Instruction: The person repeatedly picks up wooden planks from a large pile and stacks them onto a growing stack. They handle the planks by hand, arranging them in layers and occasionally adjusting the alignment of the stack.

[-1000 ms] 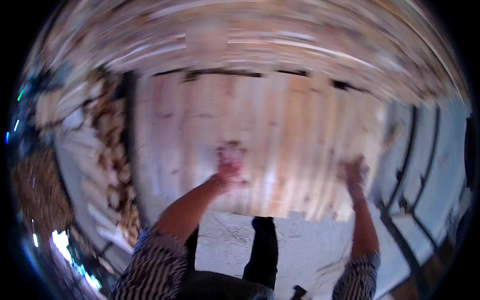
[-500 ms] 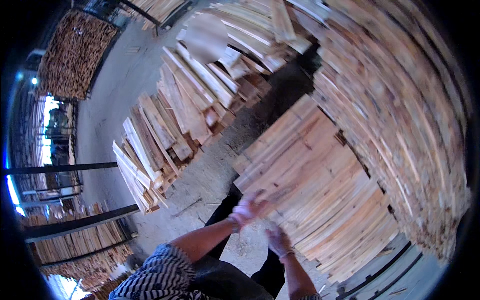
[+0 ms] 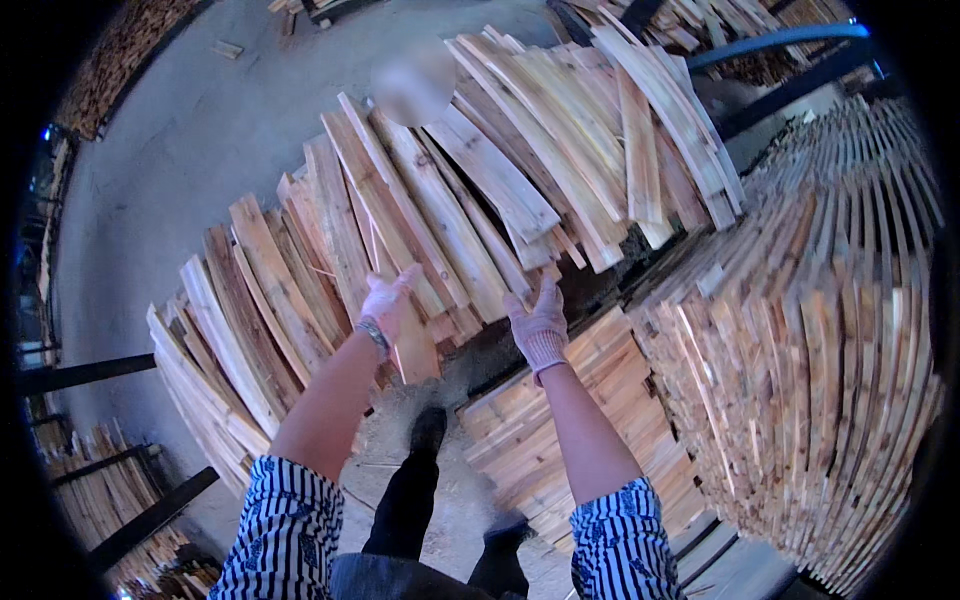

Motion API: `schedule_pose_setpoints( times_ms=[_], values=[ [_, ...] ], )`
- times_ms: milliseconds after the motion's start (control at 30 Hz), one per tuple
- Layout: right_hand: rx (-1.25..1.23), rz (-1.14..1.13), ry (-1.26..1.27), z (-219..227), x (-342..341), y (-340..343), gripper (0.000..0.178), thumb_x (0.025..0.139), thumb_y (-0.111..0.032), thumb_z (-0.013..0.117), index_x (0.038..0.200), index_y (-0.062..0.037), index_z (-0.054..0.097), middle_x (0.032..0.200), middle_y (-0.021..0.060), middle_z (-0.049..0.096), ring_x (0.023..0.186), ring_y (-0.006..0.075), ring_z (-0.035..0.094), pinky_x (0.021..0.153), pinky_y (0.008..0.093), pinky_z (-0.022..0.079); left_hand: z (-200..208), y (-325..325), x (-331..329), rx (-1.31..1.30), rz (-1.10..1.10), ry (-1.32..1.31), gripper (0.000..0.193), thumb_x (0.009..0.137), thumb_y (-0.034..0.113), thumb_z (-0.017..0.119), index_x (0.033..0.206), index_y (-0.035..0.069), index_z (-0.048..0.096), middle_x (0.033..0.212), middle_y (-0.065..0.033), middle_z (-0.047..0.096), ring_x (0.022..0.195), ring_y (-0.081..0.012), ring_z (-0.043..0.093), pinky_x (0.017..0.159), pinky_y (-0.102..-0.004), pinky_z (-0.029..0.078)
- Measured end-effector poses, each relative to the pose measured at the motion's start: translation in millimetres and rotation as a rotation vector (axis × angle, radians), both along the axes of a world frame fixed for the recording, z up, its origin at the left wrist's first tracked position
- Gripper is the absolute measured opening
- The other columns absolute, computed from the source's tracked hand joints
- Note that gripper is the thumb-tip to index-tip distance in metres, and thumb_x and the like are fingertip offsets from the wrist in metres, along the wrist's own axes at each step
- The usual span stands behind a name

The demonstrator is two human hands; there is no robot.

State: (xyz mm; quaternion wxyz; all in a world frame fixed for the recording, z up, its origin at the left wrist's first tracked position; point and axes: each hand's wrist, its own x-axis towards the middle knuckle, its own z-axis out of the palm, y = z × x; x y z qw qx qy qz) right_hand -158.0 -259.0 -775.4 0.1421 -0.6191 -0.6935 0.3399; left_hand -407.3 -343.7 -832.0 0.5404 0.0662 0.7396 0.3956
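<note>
Head view, left hand [image 3: 386, 304] and right hand [image 3: 540, 328] stretched forward, fingers [image 3: 548, 293] partly spread at boards [image 3: 438, 210], grip unclear.

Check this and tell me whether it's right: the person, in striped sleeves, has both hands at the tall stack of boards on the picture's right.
Not quite: the head view shows the left hand and right hand at the loose pile of boards, not the tall stack. The striped sleeves are right.
</note>
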Motion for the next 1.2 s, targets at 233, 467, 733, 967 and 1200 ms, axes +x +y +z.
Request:
schedule_pose_setpoints(
  times_ms=[233,467,733,967,1200],
  values=[
    [-0.145,-0.006,-0.244,4,-70,-50,0.082,0.082,-0.041,0.067,0.141,0.0000,0.029,0.135,0.0273,0.042,0.125,0.0408,0.044,0.102,0.0434,0.040,57,22,4,-0.189,0.010,0.027,0.113,0.073,0.046,0.078,0.148,-0.002,0.009,0.146,-0.0267,0.033,0.133,-0.0355,0.039,0.106,-0.0418,0.037],
    [-0.022,0.267,-0.315,1,-105,0,0.066,0.081,-0.032,0.069,0.131,0.0002,0.040,0.121,0.0264,0.053,0.112,0.0418,0.054,0.094,0.0465,0.045,31,41,12,-0.078,0.166,0.100,0.078,0.078,0.028,0.077,0.136,0.000,0.034,0.120,-0.0196,0.057,0.106,-0.0265,0.057,0.090,-0.0395,0.047],
    [-0.462,0.209,-0.074,43,-49,-87,0.072,0.083,-0.029,0.066,0.137,0.0012,0.030,0.121,0.0296,0.056,0.113,0.0444,0.055,0.097,0.0470,0.044,66,-80,17,-0.109,-0.214,0.052,0.051,0.077,0.036,0.077,0.106,-0.001,0.057,0.095,-0.0157,0.068,0.086,-0.0230,0.065,0.074,-0.0366,0.053],
    [-1.344,-0.436,0.802,147,68,-318,0.063,0.084,-0.014,0.069,0.138,-0.0020,0.040,0.123,0.0093,0.060,0.109,0.0200,0.058,0.095,0.0370,0.047,194,-224,76,-0.165,-0.217,-0.473,0.088,0.080,0.044,0.072,0.141,-0.005,0.032,0.138,-0.0186,0.045,0.124,-0.0261,0.049,0.100,-0.0347,0.043],
    [-1.188,-0.063,-0.032,158,61,-311,0.064,0.087,-0.026,0.057,0.136,0.0029,0.029,0.110,0.0305,0.060,0.104,0.0407,0.061,0.088,0.0439,0.049,128,-272,118,-0.262,-0.037,-0.785,0.101,0.075,0.026,0.082,0.147,0.006,0.014,0.118,-0.0106,0.056,0.102,-0.0206,0.058,0.090,-0.0338,0.051]
  ],
)
